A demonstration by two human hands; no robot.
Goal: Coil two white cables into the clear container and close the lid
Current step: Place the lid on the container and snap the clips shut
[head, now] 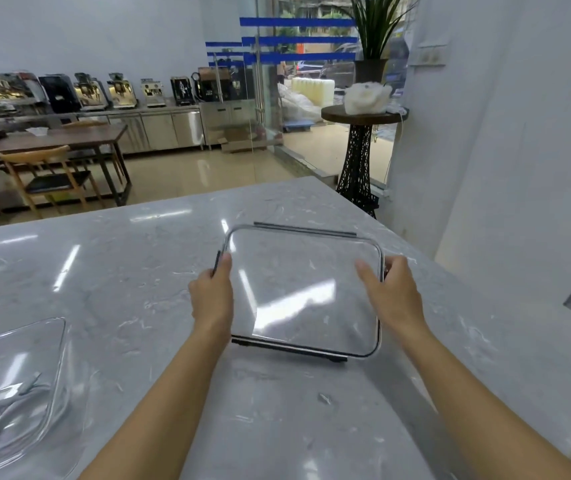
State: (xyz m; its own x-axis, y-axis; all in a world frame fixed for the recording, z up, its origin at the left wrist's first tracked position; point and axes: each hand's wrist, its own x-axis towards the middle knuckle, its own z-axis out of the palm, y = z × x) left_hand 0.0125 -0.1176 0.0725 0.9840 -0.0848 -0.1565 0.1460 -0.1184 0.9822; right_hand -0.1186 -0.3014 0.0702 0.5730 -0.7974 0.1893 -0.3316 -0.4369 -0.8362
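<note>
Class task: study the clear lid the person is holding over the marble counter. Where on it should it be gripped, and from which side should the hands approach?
Grip the clear lid at its two opposite side edges, one hand from each side, as the left hand and right hand do now. It is a wide, flat, thin panel with dark latch flaps along its rim; thumbs on top and fingers beneath would likely keep it level.

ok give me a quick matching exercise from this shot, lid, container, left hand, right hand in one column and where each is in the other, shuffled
Things:
1. clear lid
2. clear container
3. left hand
4. right hand

Places:
A. at the lid's right edge
B. on the marble counter, far left, apart from the hands
C. held between both hands, mid-counter
D. at the lid's left edge

Pairs: 1-C, 2-B, 3-D, 4-A
</note>
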